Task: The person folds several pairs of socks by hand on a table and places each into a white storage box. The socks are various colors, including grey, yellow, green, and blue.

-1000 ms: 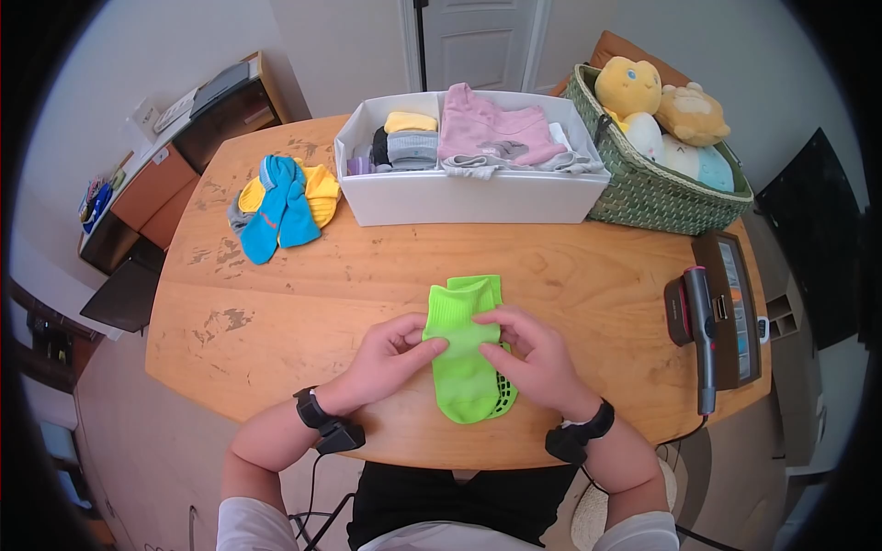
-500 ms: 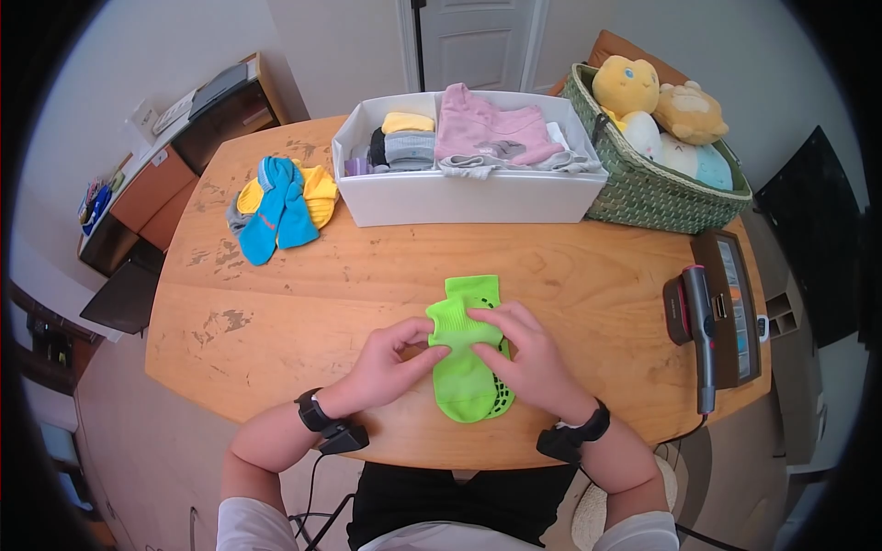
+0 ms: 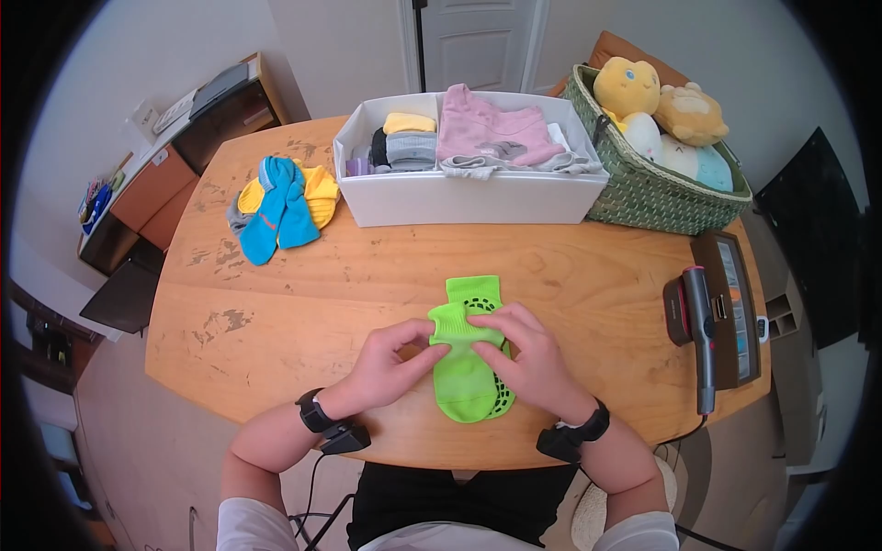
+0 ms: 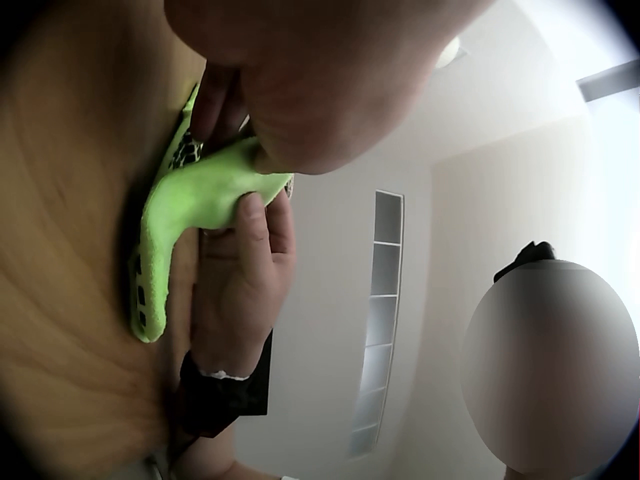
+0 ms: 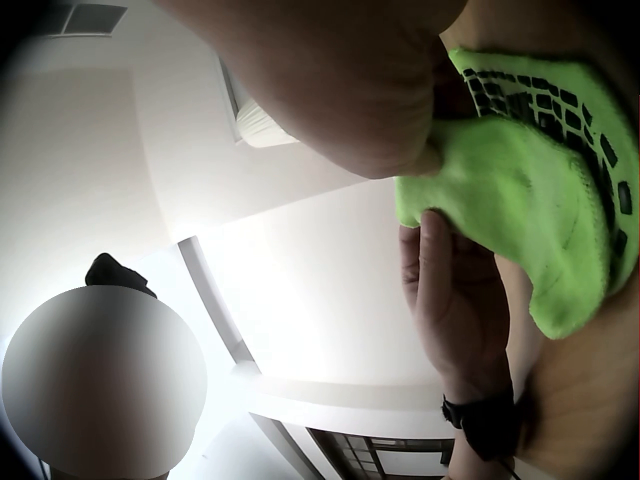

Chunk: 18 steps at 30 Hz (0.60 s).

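A wooden table filled most of the head view, with a white box at its far side and a woven green basket beside that box. A blue pair of socks lay over yellow fabric toward the left. Near the front edge, two lime-green socks overlapped between the hands: the upper sock lay over the lower sock, whose cuff reached out beyond it. The left hand pinched the upper sock's left side with thumb and fingers; the right hand gripped it across from there, its index finger lying over the ribbing. The step in hand looked like folding down or shaping the upper sock's cuff end.

In the left wrist view, the green cloth rose off the wood in a bend, held up between the hands. The right hand's thumb was clamped on it; the left fingertips were partly hidden under the cloth, so their exact closure could not be told there.

In the right wrist view, the left hand's thumb pressed the sock's edge, while the right fingertips were mostly out of sight. Black grip marks showed on the lower sock. The next move seemed to call for an even fold, pressed flat without dragging the lower sock.
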Each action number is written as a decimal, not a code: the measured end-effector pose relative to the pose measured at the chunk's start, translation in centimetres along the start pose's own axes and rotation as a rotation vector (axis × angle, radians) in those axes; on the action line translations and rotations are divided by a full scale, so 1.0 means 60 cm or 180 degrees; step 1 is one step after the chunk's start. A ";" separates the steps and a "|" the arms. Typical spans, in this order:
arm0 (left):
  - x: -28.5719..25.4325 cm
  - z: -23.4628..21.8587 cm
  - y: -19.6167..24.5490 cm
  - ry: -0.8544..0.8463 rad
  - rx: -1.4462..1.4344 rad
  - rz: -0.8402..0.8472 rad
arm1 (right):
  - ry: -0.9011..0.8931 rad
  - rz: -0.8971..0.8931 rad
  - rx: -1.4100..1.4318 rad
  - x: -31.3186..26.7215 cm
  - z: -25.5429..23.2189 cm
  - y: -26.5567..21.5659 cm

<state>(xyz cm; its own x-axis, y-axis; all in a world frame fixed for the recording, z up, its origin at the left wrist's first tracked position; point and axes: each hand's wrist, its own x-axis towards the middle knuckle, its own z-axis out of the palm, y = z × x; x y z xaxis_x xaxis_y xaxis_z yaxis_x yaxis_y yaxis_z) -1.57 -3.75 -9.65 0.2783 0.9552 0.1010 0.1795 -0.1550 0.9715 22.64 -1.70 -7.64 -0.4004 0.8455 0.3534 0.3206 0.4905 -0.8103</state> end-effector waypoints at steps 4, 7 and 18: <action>0.000 -0.001 -0.001 0.0041 0.0354 0.0155 | -0.0003 0.0027 0.0003 0.000 -0.001 -0.005; 0.000 0.000 0.001 0.0052 0.0351 0.0231 | 0.0006 0.0012 0.0000 0.001 -0.004 -0.006; 0.002 -0.009 0.003 -0.0256 -0.0497 0.0095 | 0.0023 0.0186 0.1153 -0.005 0.000 -0.002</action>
<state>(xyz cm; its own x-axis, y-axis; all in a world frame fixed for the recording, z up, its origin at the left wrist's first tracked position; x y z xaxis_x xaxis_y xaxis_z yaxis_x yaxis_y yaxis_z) -2.04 -3.54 -9.36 0.3572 0.9265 0.1188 0.0229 -0.1358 0.9905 22.71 -2.02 -7.69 -0.3839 0.8720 0.3038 0.0175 0.3358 -0.9418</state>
